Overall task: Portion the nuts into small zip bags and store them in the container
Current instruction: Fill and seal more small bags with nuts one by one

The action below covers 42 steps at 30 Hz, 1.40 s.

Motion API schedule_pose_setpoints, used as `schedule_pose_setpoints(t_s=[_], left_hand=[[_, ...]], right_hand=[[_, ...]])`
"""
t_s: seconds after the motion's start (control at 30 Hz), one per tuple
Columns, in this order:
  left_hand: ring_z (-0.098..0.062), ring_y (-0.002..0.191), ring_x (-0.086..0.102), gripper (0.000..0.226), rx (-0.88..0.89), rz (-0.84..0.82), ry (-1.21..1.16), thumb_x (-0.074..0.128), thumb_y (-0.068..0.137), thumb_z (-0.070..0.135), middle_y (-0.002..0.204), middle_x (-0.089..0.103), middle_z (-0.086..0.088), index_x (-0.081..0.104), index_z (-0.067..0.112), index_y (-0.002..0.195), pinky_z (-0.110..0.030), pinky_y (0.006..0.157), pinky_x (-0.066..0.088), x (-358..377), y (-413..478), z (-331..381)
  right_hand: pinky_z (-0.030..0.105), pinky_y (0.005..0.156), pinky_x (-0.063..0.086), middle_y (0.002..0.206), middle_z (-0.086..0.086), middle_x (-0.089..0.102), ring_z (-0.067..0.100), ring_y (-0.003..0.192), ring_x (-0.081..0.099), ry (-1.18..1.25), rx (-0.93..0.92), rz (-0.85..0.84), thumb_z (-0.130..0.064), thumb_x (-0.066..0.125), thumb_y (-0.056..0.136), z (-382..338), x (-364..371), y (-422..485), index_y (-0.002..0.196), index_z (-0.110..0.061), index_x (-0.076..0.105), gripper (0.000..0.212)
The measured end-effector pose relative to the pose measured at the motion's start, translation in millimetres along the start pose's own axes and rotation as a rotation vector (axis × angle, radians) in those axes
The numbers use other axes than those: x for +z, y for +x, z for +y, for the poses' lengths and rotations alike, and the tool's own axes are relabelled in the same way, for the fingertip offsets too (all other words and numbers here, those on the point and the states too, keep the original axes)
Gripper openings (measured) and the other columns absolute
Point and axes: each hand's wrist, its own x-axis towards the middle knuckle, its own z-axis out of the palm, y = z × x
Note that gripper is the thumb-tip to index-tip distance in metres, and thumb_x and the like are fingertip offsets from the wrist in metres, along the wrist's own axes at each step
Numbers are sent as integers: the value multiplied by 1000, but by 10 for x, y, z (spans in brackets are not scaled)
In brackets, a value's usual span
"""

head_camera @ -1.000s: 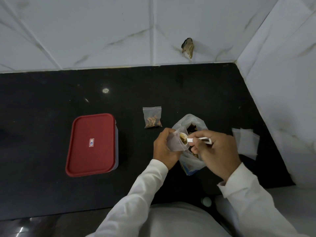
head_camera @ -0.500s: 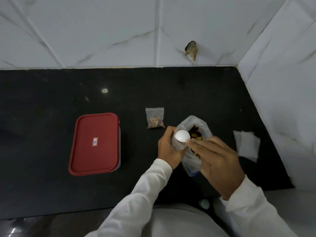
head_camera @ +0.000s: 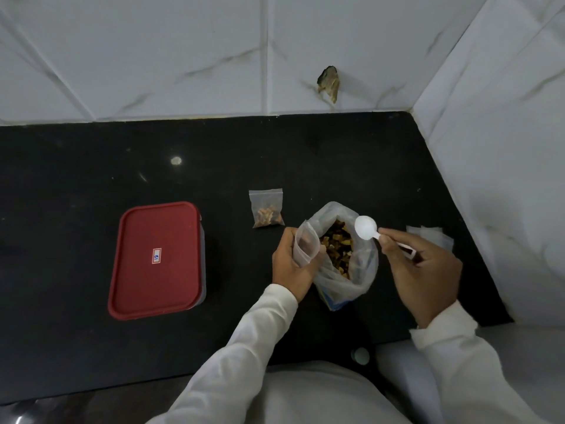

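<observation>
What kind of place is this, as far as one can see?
Probably a kitchen corner: a black polished countertop meets white marble-look wall tiles on two sides, and a red-lidded food container sits near an open bag of nuts.

My left hand (head_camera: 293,270) pinches a zip bag (head_camera: 305,244) of thin, clear, crinkled plastic. My right hand (head_camera: 425,270) holds a smooth white plastic spoon (head_camera: 365,228). The sack (head_camera: 342,280) is filmy translucent plastic, and the nuts (head_camera: 336,246) are rough and brown. The counter (head_camera: 76,166) is polished black stone, glossy. The container (head_camera: 156,258) has a satin red plastic top. The wall tiles (head_camera: 153,56) are smooth, veined white. My sleeves (head_camera: 244,347) are soft matt cloth.
</observation>
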Motion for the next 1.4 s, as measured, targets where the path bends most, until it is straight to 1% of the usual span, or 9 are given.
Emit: schedule_pose_setpoints(t_s=[0.23, 0.33, 0.5, 0.57, 0.77, 0.83, 1.03, 1.13, 1.4], left_hand=[[-3, 78, 59, 20, 7, 3, 3, 73, 85, 16, 82, 58, 11, 55, 14, 94, -19, 70, 50, 88, -2, -84], [-2, 76, 58, 22, 12, -6, 36, 74, 85, 17, 81, 58, 11, 55, 10, 94, -17, 69, 49, 131, -1, -119], [3, 75, 56, 22, -5, -18, 89, 74, 84, 15, 78, 57, 24, 54, 20, 91, -12, 69, 46, 203, 13, -191], [2, 76, 56, 21, -14, -14, 82, 74, 84, 14, 78, 57, 23, 55, 18, 91, -13, 70, 47, 232, 14, -218], [-8, 80, 60, 20, -71, 27, 13, 73, 80, 18, 82, 60, 11, 56, 20, 90, -30, 76, 54, 307, -11, -290], [-16, 84, 61, 19, -76, 40, 0, 72, 80, 20, 85, 60, 2, 56, 20, 90, -35, 79, 55, 313, -13, -288], [-15, 79, 57, 19, -60, 63, -38, 69, 77, 22, 80, 56, -1, 54, 15, 86, -32, 75, 52, 329, -15, -291], [-15, 77, 57, 18, -54, 52, -29, 68, 77, 23, 79, 55, 2, 53, 17, 85, -28, 74, 51, 316, -15, -304], [-32, 91, 60, 25, -77, 48, -22, 69, 78, 21, 93, 59, -17, 56, 7, 95, -43, 83, 53, 303, 0, -313]], right_hand=[[27, 75, 52, 91, 9, 72, 19, 81, 68, -180, -89, -206, -2, 69, 86, 501, 368, 98, 100, -6, 74, 15], [35, 67, 56, 81, 13, 71, 29, 73, 67, -351, -197, -326, 3, 79, 72, 552, 558, 173, 94, -5, 75, 23], [39, 70, 55, 87, 11, 68, 29, 84, 63, -593, -189, -516, -4, 86, 57, 640, 690, 283, 99, -6, 73, 45], [40, 69, 56, 87, 11, 68, 29, 84, 62, -614, -198, -528, -5, 84, 62, 679, 692, 277, 97, -6, 74, 37], [26, 71, 43, 91, 3, 67, 20, 87, 61, -553, -121, -608, -13, 70, 80, 583, 556, 366, 96, -17, 75, 17], [30, 73, 51, 88, 4, 71, 21, 84, 64, -406, -69, -620, -7, 69, 81, 586, 477, 406, 92, -15, 77, 16], [25, 65, 41, 80, 3, 64, 21, 76, 60, -509, -58, -597, -12, 64, 84, 495, 500, 293, 84, -11, 73, 9], [33, 77, 53, 83, 2, 71, 19, 82, 65, -362, 63, -597, -11, 64, 85, 521, 503, 288, 87, -14, 76, 13], [21, 83, 51, 78, -6, 73, 9, 81, 68, -20, 532, -624, -14, 65, 89, 529, 544, 389, 84, -27, 77, 18]])
